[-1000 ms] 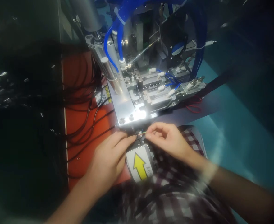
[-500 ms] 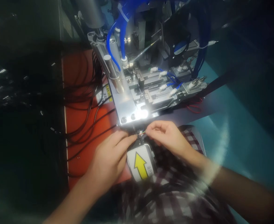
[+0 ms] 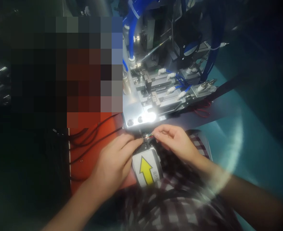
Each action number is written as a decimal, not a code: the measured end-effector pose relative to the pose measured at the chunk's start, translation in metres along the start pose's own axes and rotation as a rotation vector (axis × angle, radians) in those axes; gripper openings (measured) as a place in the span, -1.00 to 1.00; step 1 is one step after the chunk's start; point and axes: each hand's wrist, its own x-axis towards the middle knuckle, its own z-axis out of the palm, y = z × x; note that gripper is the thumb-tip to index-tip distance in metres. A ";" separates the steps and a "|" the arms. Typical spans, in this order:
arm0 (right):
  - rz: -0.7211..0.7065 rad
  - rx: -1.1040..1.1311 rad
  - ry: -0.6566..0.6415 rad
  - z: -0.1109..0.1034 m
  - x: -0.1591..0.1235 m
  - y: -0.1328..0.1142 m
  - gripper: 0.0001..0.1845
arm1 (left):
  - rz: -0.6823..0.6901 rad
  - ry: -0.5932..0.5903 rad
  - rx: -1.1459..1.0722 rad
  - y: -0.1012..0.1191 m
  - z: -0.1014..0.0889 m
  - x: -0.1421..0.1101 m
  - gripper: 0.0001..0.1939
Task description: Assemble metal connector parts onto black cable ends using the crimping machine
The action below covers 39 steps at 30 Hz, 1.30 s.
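Observation:
Thin coloured wires [image 3: 151, 135], red and green among them, stretch between my two hands just below the machine's bright metal front plate [image 3: 135, 107]. My right hand [image 3: 174, 139] pinches their right end between thumb and forefinger. From the left, my left hand [image 3: 116, 157] reaches in with its fingers pressed together at a small fixture [image 3: 145, 140] where the wires end. What those left fingertips grip is too small and partly hidden. Directly below them sits a white-topped unit [image 3: 136, 166] bearing a yellow arrow [image 3: 145, 168].
Beyond my hands stands the machine with metal slides [image 3: 167, 96], white air fittings [image 3: 171, 89] and blue tubes [image 3: 132, 35]. Black cables [image 3: 103, 138] cross an orange surface [image 3: 90, 163] at left. Checked cloth [image 3: 177, 205] lies below. Pixelated blocks cover the upper left.
My right hand has shifted slightly to the right, and more of the coloured wires shows between the hands. My left hand stays almost in place. The view has moved a little.

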 end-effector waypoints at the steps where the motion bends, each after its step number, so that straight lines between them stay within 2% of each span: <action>1: 0.001 0.007 0.007 -0.001 -0.001 0.000 -0.85 | 0.001 0.001 0.001 0.000 0.000 0.000 -0.71; 8: -0.036 -0.020 0.014 0.001 0.000 0.001 -0.87 | 0.007 0.002 -0.012 -0.001 0.001 -0.003 -0.70; 21: -0.199 -0.183 0.004 0.004 0.000 0.012 -0.90 | 0.005 0.000 -0.004 -0.001 0.001 -0.001 -0.71; 36: -0.275 -0.410 0.038 0.006 -0.002 0.007 -0.90 | 0.007 -0.007 0.029 0.000 -0.001 -0.001 -0.72; 39: -0.251 -0.401 0.042 0.006 -0.001 0.007 -0.89 | 0.008 -0.007 0.030 -0.001 0.000 -0.001 -0.72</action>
